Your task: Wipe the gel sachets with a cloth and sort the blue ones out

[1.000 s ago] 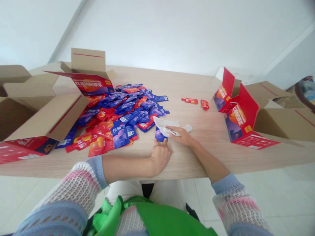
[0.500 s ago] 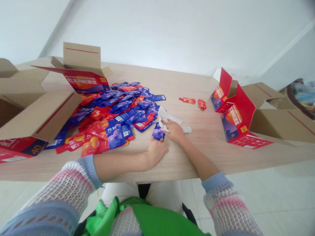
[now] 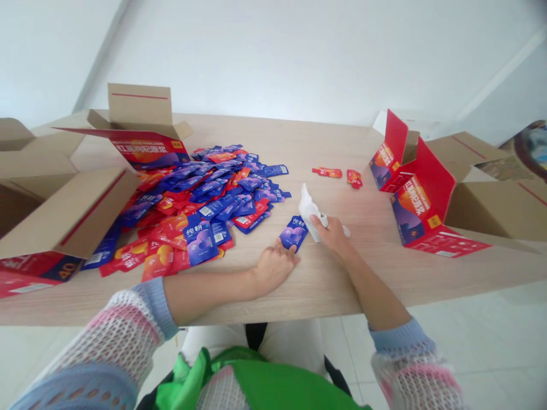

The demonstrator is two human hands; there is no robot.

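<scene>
Fingertips of the left hand [image 3: 276, 267] are touching the lower edge of a blue pouch [image 3: 294, 232], which is lying just below and right of the frame's center; whether they are pinching or only pressing it, I cannot tell. Beside it, the right hand [image 3: 333, 234] is clamping a crumpled white wipe [image 3: 308, 210] between thumb and fingers. Left of center, red and blue pouches [image 3: 213, 193] are forming a pile; open cartons [image 3: 412, 213] are standing at both sides.

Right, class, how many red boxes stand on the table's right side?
2: the near box, to the right of the right hand, and the far box, behind it and slightly left. Others could be hidden behind these.
</scene>
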